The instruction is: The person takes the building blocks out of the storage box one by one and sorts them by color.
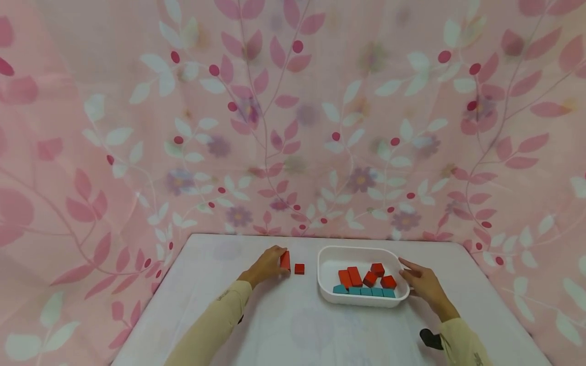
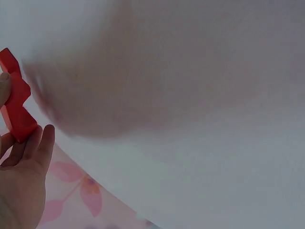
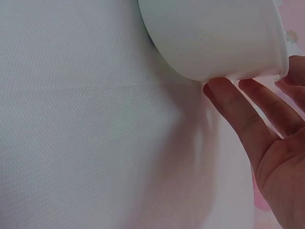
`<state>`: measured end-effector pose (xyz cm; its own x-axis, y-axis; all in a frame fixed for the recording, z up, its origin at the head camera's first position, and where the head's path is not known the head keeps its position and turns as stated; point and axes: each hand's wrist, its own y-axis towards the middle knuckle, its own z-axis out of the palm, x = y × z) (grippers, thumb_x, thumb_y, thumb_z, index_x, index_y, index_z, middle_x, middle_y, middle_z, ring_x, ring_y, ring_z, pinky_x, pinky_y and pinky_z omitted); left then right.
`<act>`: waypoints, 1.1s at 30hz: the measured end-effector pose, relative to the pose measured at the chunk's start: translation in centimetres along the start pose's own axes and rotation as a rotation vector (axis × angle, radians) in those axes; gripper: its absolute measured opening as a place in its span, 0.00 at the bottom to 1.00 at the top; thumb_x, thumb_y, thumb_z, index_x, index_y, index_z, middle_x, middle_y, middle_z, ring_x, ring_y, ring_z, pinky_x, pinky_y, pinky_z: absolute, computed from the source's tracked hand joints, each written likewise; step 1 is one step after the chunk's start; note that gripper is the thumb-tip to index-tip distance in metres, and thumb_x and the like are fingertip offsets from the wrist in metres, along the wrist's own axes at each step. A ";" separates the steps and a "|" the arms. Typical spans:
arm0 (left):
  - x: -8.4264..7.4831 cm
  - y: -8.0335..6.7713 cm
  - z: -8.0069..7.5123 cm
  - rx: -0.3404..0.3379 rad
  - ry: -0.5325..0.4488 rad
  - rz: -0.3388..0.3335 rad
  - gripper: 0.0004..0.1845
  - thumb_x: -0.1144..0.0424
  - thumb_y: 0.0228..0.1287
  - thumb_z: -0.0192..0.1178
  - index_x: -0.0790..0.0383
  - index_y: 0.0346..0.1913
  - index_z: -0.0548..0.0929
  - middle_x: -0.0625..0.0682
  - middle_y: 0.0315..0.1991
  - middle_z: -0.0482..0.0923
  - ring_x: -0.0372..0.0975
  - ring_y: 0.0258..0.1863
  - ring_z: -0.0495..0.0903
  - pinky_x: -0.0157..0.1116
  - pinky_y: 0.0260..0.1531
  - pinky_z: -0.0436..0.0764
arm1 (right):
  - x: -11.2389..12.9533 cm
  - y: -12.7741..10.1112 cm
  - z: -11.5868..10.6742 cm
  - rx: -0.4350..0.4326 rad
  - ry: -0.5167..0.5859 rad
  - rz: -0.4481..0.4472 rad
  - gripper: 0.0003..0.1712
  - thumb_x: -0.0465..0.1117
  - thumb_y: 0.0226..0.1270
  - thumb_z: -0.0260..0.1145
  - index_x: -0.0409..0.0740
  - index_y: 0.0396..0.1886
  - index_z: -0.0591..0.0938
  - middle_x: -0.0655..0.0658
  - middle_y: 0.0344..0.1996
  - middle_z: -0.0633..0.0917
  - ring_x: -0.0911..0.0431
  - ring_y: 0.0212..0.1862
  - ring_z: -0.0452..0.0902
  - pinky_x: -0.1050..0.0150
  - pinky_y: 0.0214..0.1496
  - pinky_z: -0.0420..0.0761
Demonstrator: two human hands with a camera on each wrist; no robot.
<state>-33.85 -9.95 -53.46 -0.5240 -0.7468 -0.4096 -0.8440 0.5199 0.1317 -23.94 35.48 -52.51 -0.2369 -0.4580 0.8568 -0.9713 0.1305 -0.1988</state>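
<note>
Now left hand (image 1: 265,265) gripping a red block (image 1: 286,260), small red cube (image 1: 299,269) just beside; right hand (image 1: 423,283) open, straight fingers (image 3: 228,102) touching white tray (image 1: 329,254) of blocks.

L wrist view: red block (image 2: 16,102) cut off at 9 o'clock edge, tabletop a blur. R wrist view: white tray (image 3: 214,38) cropped at 12 o'clock, contents hidden.

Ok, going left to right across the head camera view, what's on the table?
Left hand holding a tall red block → small red cube lying apart on the white tablecloth → white plastic tray of red and teal blocks → right hand at the tray's right rim.
</note>
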 end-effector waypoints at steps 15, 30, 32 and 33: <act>-0.3 0.1 0.8 0.079 -0.006 -0.011 0.40 0.54 0.52 0.75 0.72 0.64 0.73 0.58 0.54 0.76 0.48 0.53 0.74 0.45 0.59 0.74 | -0.2 0.0 0.1 -0.023 -0.005 -0.004 0.35 0.51 0.72 0.60 0.49 0.75 0.62 0.26 0.65 0.68 0.34 0.57 0.72 0.55 0.44 0.84; -0.3 0.1 0.9 0.087 -0.029 -0.026 0.38 0.55 0.52 0.75 0.71 0.63 0.74 0.58 0.54 0.77 0.47 0.51 0.74 0.44 0.58 0.74 | -0.3 0.1 0.3 -0.048 -0.027 -0.016 0.35 0.51 0.72 0.60 0.49 0.74 0.62 0.26 0.64 0.69 0.34 0.58 0.72 0.57 0.42 0.85; -0.2 0.2 1.0 0.082 -0.032 -0.024 0.38 0.55 0.52 0.75 0.71 0.63 0.74 0.58 0.53 0.77 0.47 0.51 0.74 0.44 0.58 0.74 | -0.3 0.1 0.3 -0.044 -0.022 -0.016 0.35 0.52 0.72 0.60 0.50 0.74 0.62 0.27 0.65 0.69 0.34 0.58 0.71 0.57 0.43 0.84; -0.2 0.2 1.0 0.084 -0.035 -0.025 0.39 0.55 0.52 0.75 0.71 0.64 0.74 0.58 0.53 0.77 0.47 0.51 0.74 0.44 0.58 0.74 | -0.3 0.1 0.3 -0.043 -0.021 -0.017 0.35 0.52 0.72 0.60 0.50 0.74 0.62 0.27 0.65 0.69 0.34 0.58 0.71 0.56 0.43 0.85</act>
<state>-33.79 -9.28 -54.22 -0.4977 -0.7454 -0.4435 -0.8432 0.5356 0.0459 -23.96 35.34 -52.93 -0.2211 -0.4784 0.8498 -0.9735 0.1596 -0.1635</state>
